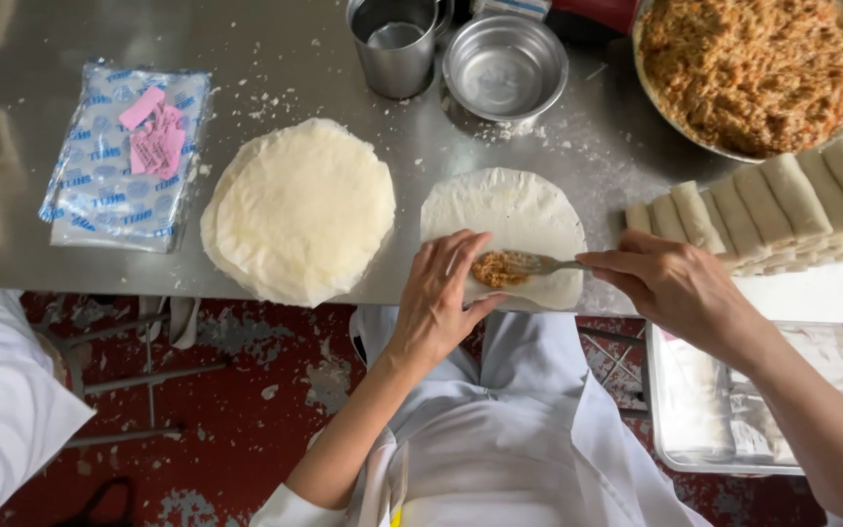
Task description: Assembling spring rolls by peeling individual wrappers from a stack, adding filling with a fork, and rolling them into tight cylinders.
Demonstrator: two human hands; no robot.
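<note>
Single wrapper [514, 210]: lay flat at the table's [285, 59] near edge, right of the wrapper stack [297, 207]. Filling [498, 268] sat on its near part, on a fork [537, 263] pointing left. Right hand [670, 283]: fingers clamped on the fork handle. Left hand [441, 293]: fingers together, touching the filling's left side.

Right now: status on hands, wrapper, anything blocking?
Left hand pressing filling off fork. Right hand grips fork handle. Single wrapper flat on table. Nothing blocking; wrapper stack sits apart.

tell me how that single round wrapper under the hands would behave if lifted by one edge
The wrapper looks thin and lies flat, so it would probably droop and fold. With filling on its near side, it may sag or tear there. Light, unlikely to roll.
</note>
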